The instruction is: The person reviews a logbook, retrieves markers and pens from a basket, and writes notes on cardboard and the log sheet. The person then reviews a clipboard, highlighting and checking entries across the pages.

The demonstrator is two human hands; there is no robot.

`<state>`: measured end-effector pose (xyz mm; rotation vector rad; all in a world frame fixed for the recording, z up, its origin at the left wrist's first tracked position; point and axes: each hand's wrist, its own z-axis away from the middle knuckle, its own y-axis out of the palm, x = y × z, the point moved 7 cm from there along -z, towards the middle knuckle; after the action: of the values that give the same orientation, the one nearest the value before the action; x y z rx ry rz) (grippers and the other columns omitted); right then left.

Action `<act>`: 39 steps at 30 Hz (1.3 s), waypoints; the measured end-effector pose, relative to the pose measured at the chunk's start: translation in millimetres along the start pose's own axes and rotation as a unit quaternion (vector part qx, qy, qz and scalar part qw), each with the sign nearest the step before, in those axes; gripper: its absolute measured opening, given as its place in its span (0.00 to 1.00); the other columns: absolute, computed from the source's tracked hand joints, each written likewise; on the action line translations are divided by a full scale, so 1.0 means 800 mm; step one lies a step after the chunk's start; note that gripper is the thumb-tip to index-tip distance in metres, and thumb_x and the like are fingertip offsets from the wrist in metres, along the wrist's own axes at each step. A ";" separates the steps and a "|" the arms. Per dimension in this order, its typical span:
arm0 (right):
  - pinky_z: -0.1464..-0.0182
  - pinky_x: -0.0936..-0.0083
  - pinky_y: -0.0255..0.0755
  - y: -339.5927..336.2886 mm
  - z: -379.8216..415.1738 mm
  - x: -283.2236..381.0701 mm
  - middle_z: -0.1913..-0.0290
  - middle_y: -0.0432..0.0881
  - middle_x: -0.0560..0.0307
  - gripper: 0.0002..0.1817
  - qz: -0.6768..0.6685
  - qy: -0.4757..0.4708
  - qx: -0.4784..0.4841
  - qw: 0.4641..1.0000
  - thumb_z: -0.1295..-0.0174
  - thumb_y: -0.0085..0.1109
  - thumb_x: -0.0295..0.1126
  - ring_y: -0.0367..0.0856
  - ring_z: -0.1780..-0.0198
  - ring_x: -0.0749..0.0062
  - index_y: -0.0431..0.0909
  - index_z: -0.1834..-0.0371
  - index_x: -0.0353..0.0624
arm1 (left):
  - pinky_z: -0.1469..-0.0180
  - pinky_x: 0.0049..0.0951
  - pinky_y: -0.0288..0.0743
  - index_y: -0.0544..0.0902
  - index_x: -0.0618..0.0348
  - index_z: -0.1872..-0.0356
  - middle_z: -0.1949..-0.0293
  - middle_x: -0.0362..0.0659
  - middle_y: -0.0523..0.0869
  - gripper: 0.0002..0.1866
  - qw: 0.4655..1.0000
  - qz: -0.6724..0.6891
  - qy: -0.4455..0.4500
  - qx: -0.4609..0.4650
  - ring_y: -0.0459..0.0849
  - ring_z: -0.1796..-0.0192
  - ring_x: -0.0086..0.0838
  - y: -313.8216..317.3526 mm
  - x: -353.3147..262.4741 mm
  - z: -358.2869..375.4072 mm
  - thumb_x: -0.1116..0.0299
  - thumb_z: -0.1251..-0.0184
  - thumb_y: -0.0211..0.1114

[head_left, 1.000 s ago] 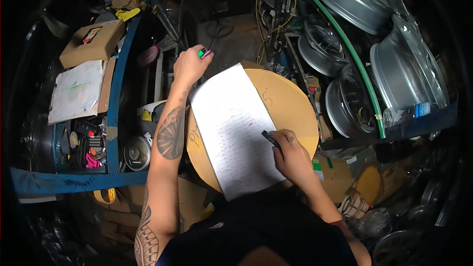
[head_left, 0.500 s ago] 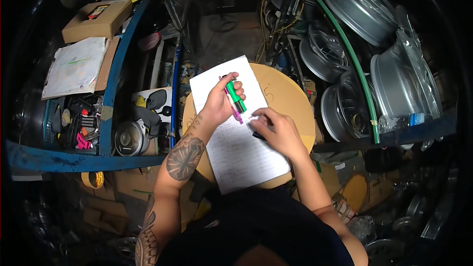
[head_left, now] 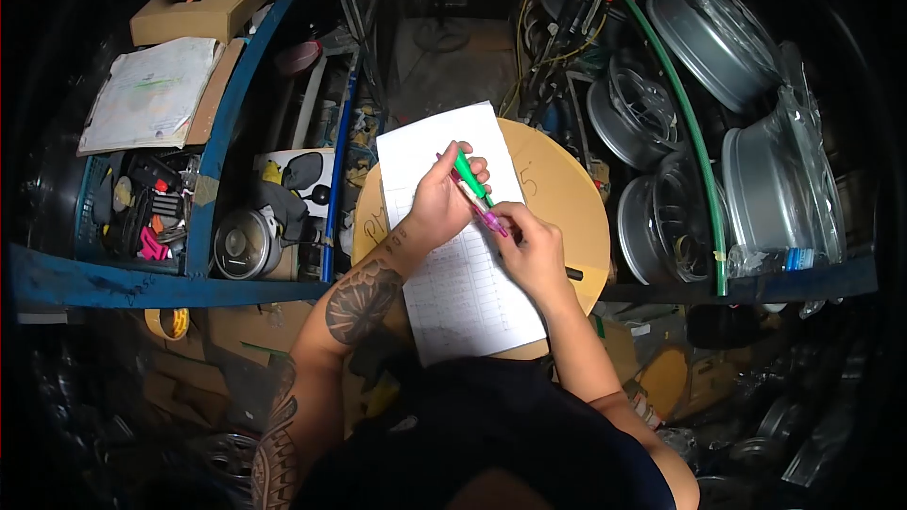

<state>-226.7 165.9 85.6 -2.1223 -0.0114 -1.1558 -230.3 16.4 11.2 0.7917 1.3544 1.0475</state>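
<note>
My left hand (head_left: 436,200) grips two markers together above a white printed sheet (head_left: 468,293): a green marker (head_left: 468,175) and a pink marker (head_left: 477,208). My right hand (head_left: 529,247) pinches the lower end of the pink marker with its fingertips. The sheet lies on a round tan disc (head_left: 567,198) in front of me. A dark pen (head_left: 573,274) pokes out on the disc by the far side of my right hand; whether that hand holds it I cannot tell.
Silver alloy rims (head_left: 661,217) and a green hose (head_left: 694,146) crowd the right side. A blue shelf frame (head_left: 213,146) on the left carries a cardboard box (head_left: 203,5), a stack of papers (head_left: 151,94) and small tools. A plastic bottle (head_left: 770,260) lies right.
My left hand came back from the far shelf with the markers to above the sheet. My right hand left its writing spot and took hold of the pink marker's end.
</note>
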 end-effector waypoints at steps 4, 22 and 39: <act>0.60 0.75 0.83 -0.010 -0.001 0.000 0.63 0.91 0.50 0.19 -0.117 -0.080 -0.076 0.987 0.42 0.74 0.17 0.90 0.66 0.66 0.88 0.46 0.40 | 0.49 0.31 0.72 0.72 0.50 0.50 0.62 0.39 0.76 0.21 0.996 -0.091 -0.022 0.006 0.74 0.57 0.28 -0.009 0.017 -0.001 0.43 0.12 0.44; 0.67 0.71 0.55 -0.051 0.035 -0.042 0.82 0.56 0.61 0.36 -0.770 0.180 -0.119 0.600 0.22 0.38 0.63 0.55 0.76 0.72 0.61 0.81 0.44 | 0.77 0.20 0.67 0.77 0.56 0.43 0.74 0.33 0.75 0.15 0.953 -0.247 -0.177 0.006 0.69 0.81 0.14 0.004 -0.006 0.026 0.56 0.15 0.55; 0.65 0.72 0.60 -0.036 0.042 -0.078 0.70 0.67 0.60 0.25 -0.791 0.243 -0.121 0.549 0.21 0.48 0.53 0.64 0.70 0.72 0.77 0.59 0.39 | 0.66 0.30 0.78 0.86 0.57 0.51 0.67 0.43 0.85 0.19 0.662 -0.726 -0.108 0.150 0.84 0.70 0.31 0.033 0.029 0.051 0.58 0.36 0.77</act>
<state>-248.5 226.5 44.5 -1.4466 -1.9394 -2.7501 -195.8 52.6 30.4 -0.1329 1.4000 -0.5564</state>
